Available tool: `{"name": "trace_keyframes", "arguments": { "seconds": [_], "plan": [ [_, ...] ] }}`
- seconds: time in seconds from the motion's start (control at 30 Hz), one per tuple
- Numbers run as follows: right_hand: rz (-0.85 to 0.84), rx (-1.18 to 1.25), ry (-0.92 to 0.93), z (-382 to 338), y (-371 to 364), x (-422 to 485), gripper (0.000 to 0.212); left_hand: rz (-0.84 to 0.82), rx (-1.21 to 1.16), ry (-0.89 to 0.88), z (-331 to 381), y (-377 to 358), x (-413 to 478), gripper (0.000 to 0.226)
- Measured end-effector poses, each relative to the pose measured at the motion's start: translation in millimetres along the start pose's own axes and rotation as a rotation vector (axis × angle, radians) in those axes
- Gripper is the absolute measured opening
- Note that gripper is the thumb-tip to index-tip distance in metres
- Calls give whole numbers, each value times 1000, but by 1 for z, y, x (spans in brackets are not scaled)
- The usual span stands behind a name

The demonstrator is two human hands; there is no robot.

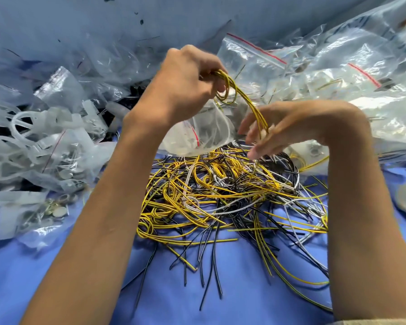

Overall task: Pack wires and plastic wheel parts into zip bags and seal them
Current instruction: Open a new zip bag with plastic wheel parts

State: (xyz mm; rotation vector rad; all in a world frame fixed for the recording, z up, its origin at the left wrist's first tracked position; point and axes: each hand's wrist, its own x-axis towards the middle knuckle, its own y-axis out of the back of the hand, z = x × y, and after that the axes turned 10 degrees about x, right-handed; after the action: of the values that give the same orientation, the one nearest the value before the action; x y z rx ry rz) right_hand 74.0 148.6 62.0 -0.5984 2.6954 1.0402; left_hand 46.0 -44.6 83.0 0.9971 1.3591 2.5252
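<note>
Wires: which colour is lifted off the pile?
The yellow wires, gripped in a loop by the left hand; black and white ones lie only in the pile.

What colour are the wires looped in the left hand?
Yellow with a thin dark stripe; the wires in the left hand show best in the head view.

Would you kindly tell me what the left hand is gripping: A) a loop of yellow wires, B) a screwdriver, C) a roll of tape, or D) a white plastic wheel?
A: the left hand curls round the loop of yellow wires, held above the wire pile.
</note>
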Motion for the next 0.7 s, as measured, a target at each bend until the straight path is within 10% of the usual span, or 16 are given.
{"name": "trace_keyframes", "arguments": {
  "seconds": [0.37, 0.7],
  "plan": [
    [41, 49, 153, -10, 0, -2, 118, -18, 88, -13, -4, -4, 4, 18],
    [-14, 195, 444, -26, -9, -10, 85, 45, 32, -17, -3, -4, 3, 33]
  ]
}}
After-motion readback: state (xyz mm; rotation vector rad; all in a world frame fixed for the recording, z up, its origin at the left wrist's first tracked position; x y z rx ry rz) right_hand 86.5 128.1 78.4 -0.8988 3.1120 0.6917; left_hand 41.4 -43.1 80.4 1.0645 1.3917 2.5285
